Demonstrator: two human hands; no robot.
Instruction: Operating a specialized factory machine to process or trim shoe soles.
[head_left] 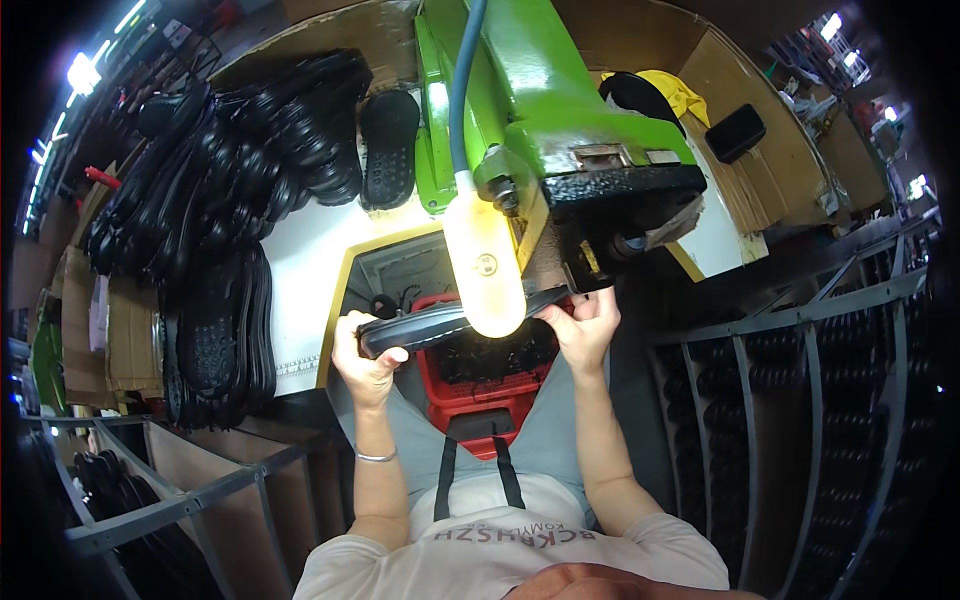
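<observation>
A black shoe sole [415, 328] is held edge-up between my two hands, below the head of a green machine [560, 90]. My left hand [364, 352] grips one end, its thumb along the near side. At the other end, my right hand [585, 325] pinches the sole close to the machine's working part [590, 262]. The sole's middle is hidden behind a bright white lamp [485, 262] that hangs from a blue-grey cable. Whether the sole touches the machine, I cannot tell.
Piles of black soles [230, 160] cover the left of the white table [305, 250]. One sole [389, 150] lies beside the machine. Under my hands stands a red crate [440, 385] with black scraps. Metal racks [815, 400] flank me. A black phone-like object [735, 133] rests on cardboard at right.
</observation>
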